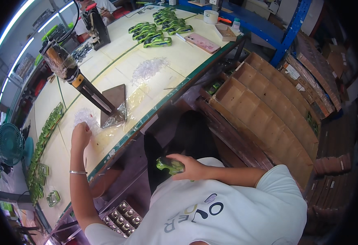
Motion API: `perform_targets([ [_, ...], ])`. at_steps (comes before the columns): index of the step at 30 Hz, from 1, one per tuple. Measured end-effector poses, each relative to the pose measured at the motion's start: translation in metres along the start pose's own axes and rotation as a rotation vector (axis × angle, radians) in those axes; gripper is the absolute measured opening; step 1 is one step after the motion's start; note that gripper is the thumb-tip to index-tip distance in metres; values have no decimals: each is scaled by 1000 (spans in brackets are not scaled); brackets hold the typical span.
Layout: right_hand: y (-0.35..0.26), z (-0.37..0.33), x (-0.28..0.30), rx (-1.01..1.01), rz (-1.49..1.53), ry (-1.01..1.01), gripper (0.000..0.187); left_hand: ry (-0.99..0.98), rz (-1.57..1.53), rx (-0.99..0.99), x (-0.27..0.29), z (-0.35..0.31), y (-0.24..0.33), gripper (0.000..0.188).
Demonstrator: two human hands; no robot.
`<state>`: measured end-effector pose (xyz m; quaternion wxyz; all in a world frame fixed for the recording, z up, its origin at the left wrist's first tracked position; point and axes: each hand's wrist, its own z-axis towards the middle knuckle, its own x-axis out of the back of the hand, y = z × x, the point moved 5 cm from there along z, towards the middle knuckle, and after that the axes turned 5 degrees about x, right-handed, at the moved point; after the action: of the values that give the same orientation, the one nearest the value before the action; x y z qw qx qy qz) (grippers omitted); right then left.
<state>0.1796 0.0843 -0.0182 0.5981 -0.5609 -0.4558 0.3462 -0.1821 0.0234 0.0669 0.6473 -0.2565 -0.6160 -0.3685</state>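
My right hand is wrapped round a green toy car body, close to my lap and off the table. Over the near left part of the table my left hand has its fingers curled together. It is at the edge of a small pile of clear plastic pieces; whatever its fingertips pinch is too small to make out. Just right of that pile, a bench press with a black column stands on a dark metal base plate.
A second clear-plastic pile lies beyond the press. Green car bodies cluster at the back, others line the left side. A pink phone lies near the right edge. A wooden compartment tray stands at right. Another person sits opposite.
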Motion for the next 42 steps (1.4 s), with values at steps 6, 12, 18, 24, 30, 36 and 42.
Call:
perform_targets([
  [6, 4, -3, 10, -18, -17, 49, 67, 128, -100, 14, 14, -16, 16, 11],
  [12, -9, 3, 26, -52, -26, 64, 67, 135, -908, 194, 13, -49, 2, 18],
  [18, -18, 10, 31, 56, 108, 95, 66, 227, -890, 312, 3, -90, -24, 9],
  [24, -20, 15, 24, 9, 153, 47, 68, 119, -561, 371, -1, -105, -23, 11],
  [30, -36, 19, 29, 38, -19, 30, 69, -51, -192, 271, 14, -94, -4, 9],
  [36, -65, 20, 37, 307, -321, 117, 69, -25, -672, 156, 28, -108, 41, 14],
  [42, -94, 13, 43, 494, -460, 203, 71, -7, -1219, -141, 38, -159, 147, 23],
])
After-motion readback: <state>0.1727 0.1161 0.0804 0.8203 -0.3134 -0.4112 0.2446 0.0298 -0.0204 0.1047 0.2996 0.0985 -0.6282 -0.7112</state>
